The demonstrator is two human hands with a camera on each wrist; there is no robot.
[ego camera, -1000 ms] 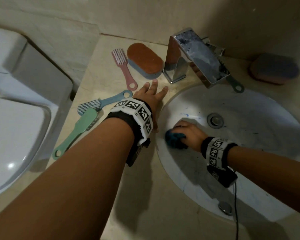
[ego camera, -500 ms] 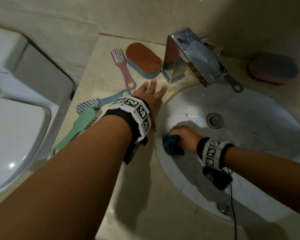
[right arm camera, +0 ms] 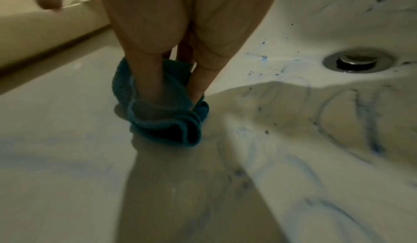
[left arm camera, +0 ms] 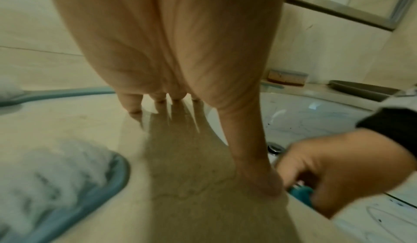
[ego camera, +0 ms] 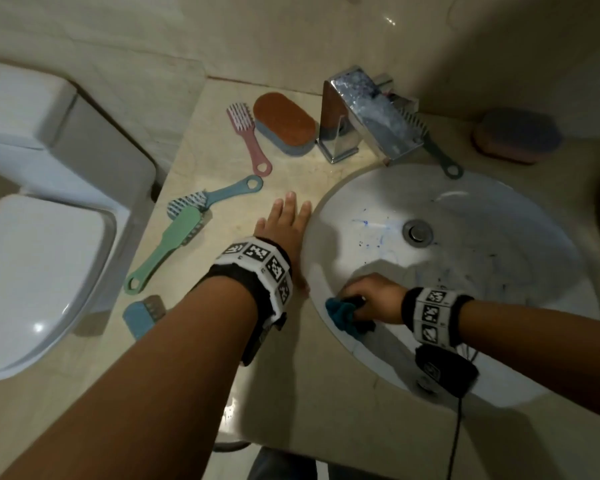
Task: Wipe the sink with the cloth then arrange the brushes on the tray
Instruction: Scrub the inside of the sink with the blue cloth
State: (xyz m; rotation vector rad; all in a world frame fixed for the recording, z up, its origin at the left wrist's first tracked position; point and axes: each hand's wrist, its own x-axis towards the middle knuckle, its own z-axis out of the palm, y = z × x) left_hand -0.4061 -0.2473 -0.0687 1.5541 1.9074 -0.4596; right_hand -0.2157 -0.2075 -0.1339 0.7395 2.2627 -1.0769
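A white sink [ego camera: 499, 237] with blue and dark smears is set in the beige counter. My right hand [ego camera: 371, 299] grips a bunched teal cloth [ego camera: 342, 315] [right arm camera: 162, 108] against the basin's near-left wall. My left hand [ego camera: 284, 226] [left arm camera: 158, 97] lies flat with straight fingers on the counter beside the sink's left rim, holding nothing. Brushes lie on the counter to the left: a pink one [ego camera: 248, 136], a blue one [ego camera: 219, 194], a green one [ego camera: 168, 247], and a small blue one [ego camera: 142, 315] partly hidden by my left forearm. A dark-handled brush [ego camera: 437, 147] lies behind the tap. A dark tray [left arm camera: 361, 90] stands at the far right.
A chrome tap [ego camera: 364, 116] overhangs the sink's back edge, the drain [ego camera: 417, 231] below it. An orange-topped scrub pad [ego camera: 284, 123] lies left of the tap, another pad [ego camera: 516, 135] at the back right. A white toilet [ego camera: 42, 216] stands left of the counter.
My right hand has dragged the cloth down the basin's left wall toward me. My left hand stays flat on the counter. The head view has tilted, showing more of the near counter.
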